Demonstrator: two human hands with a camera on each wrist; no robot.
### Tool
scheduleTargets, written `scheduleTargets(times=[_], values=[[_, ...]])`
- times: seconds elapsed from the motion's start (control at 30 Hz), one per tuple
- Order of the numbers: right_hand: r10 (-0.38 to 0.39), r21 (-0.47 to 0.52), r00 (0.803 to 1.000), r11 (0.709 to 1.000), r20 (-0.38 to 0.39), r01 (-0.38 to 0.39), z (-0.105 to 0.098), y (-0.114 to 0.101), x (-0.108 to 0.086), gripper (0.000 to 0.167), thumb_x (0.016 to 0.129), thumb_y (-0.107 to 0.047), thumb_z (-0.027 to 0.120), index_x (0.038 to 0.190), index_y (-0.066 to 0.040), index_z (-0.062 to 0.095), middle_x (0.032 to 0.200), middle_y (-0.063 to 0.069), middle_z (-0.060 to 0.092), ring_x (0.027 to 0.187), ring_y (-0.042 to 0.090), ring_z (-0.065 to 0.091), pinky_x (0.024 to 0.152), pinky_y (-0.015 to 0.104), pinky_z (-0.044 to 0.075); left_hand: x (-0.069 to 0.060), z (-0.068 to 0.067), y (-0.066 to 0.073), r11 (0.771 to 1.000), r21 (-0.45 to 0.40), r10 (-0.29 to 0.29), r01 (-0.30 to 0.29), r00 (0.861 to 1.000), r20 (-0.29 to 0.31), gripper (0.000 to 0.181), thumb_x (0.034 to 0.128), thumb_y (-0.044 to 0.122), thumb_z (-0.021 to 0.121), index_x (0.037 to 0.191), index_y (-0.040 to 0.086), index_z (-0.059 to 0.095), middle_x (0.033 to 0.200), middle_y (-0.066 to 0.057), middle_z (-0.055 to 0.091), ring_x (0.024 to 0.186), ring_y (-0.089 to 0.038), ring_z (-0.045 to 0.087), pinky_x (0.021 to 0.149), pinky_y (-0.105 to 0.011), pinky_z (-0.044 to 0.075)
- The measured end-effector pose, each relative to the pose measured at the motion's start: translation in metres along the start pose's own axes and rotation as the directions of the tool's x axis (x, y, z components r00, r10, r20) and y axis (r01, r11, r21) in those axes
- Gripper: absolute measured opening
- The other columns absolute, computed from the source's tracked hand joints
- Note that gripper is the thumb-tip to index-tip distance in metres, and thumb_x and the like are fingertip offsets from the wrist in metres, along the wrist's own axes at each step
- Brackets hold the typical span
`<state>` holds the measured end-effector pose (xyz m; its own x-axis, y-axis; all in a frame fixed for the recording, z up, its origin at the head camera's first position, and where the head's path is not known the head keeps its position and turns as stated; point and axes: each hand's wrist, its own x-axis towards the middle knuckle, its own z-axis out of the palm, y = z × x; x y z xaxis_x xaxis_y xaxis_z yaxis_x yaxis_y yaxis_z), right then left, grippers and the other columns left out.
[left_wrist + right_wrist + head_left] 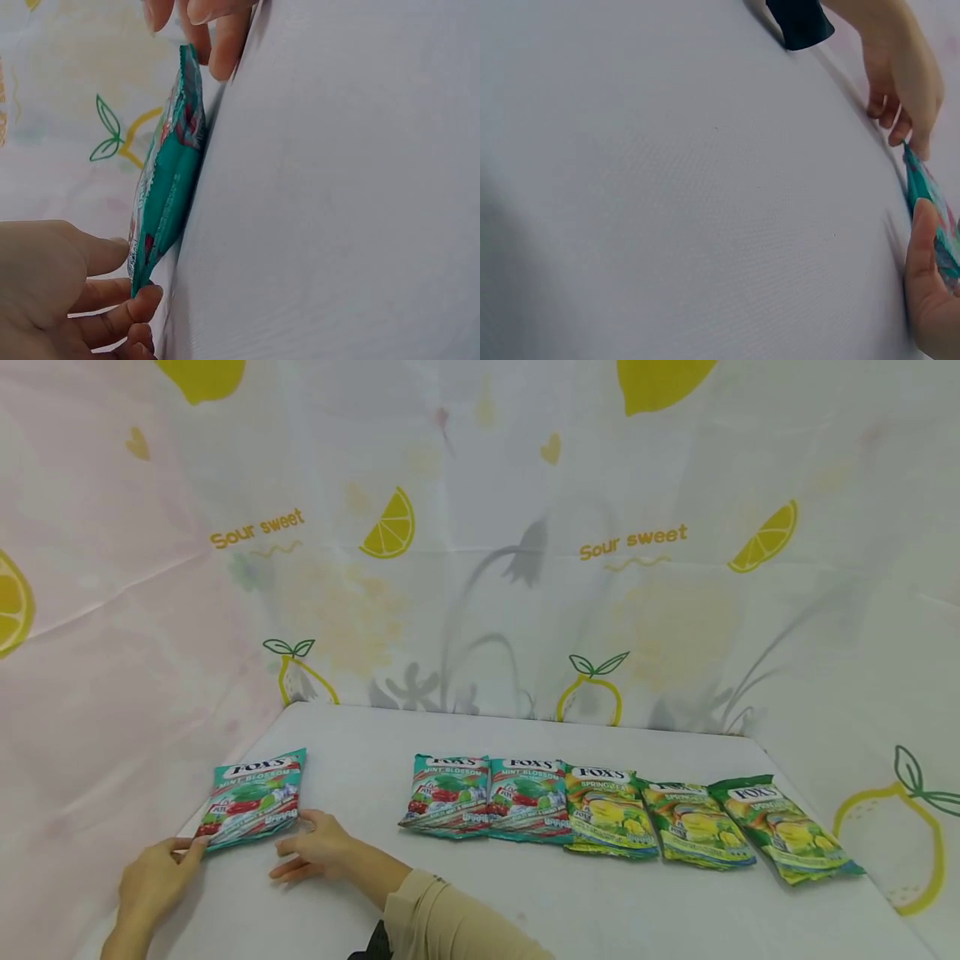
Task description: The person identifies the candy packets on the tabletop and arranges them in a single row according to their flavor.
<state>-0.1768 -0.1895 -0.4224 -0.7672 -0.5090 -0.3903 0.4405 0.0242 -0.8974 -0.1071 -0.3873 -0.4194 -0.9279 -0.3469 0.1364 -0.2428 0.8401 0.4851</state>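
At the far left of the table lies a teal Fox's Mint Blossom candy bag point(251, 797). My left hand point(159, 881) pinches its lower left corner between thumb and fingers; the left wrist view shows this grip on the teal candy bag point(171, 180) from the side. Close by the bag's lower right edge is my right hand point(322, 850), its fingers loosely spread and not closed round the bag. In the right wrist view, the right hand point(934, 300) partly covers the bag's near end, and the left hand point(904, 75) holds the far corner.
A row of candy bags runs across the middle and right: two teal Mint Blossom bags point(447, 797), then three yellow-green Spring Tea bags point(611, 814), the rightmost tilted. White cloth covers the table point(480, 902). A lemon-print curtain point(465, 610) stands behind and along the sides.
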Motion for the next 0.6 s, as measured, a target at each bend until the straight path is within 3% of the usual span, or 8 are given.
scheduleTargets(times=[0.1,0.27,0.37,0.43,0.53,0.6], values=[[-0.020,-0.011,1.000,1.000,-0.004,0.020,-0.003,0.000,0.000,0.057,0.084,0.003,0.064,0.135,-0.015,0.045,0.080,0.013,0.068,0.081,0.037,0.068,0.066,0.038,0.056,0.000,0.001,0.001,1.000,-0.005,0.002,-0.002,1.000,0.000,0.045,0.0950,0.026,0.047,0.105,-0.017,0.058,0.081,-0.025,0.065,0.076,-0.043,0.061,0.060,-0.042,0.044],[-0.020,-0.018,1.000,1.000,-0.004,0.020,-0.010,-0.001,-0.002,0.045,0.085,0.000,0.064,0.129,-0.006,0.052,0.090,0.013,0.069,0.086,0.038,0.067,0.070,0.039,0.056,-0.003,0.003,0.004,0.999,-0.022,0.023,-0.023,1.000,0.005,0.044,0.0936,0.028,0.050,0.099,-0.015,0.061,0.080,-0.023,0.067,0.077,-0.042,0.061,0.060,-0.041,0.043],[-0.045,-0.059,0.997,0.997,-0.067,0.041,-0.009,-0.002,-0.002,0.047,0.086,-0.004,0.065,0.130,-0.004,0.049,0.086,0.011,0.068,0.080,0.036,0.069,0.064,0.036,0.056,-0.003,0.005,0.010,0.999,-0.037,0.035,-0.034,0.999,0.028,0.045,0.0936,0.030,0.051,0.097,-0.013,0.063,0.084,-0.023,0.067,0.081,-0.042,0.060,0.064,-0.042,0.043],[-0.083,-0.098,0.986,0.993,-0.147,0.069,-0.006,-0.003,-0.002,0.050,0.085,-0.005,0.066,0.131,-0.006,0.047,0.081,0.008,0.065,0.072,0.034,0.069,0.057,0.034,0.056,-0.002,0.007,0.015,0.999,-0.042,0.035,-0.034,0.999,0.041,0.044,0.0936,0.030,0.051,0.098,-0.013,0.063,0.085,-0.023,0.067,0.083,-0.042,0.060,0.065,-0.042,0.044],[-0.163,-0.162,0.952,0.979,-0.258,0.123,-0.004,-0.006,0.000,0.055,0.083,-0.002,0.069,0.132,-0.008,0.044,0.075,0.006,0.058,0.061,0.032,0.068,0.045,0.030,0.051,0.000,0.008,0.022,0.999,-0.051,0.023,-0.020,0.998,0.054,0.044,0.0926,0.029,0.052,0.100,-0.013,0.062,0.084,-0.022,0.068,0.083,-0.041,0.061,0.066,-0.043,0.044],[-0.194,-0.190,0.942,0.971,-0.274,0.145,-0.007,-0.008,0.002,0.057,0.082,0.001,0.069,0.132,-0.008,0.045,0.078,0.005,0.056,0.060,0.032,0.067,0.043,0.030,0.051,-0.001,0.008,0.026,0.999,-0.047,0.028,-0.026,0.998,0.049,0.043,0.0911,0.027,0.054,0.099,-0.014,0.063,0.083,-0.020,0.068,0.081,-0.040,0.062,0.064,-0.042,0.045]])
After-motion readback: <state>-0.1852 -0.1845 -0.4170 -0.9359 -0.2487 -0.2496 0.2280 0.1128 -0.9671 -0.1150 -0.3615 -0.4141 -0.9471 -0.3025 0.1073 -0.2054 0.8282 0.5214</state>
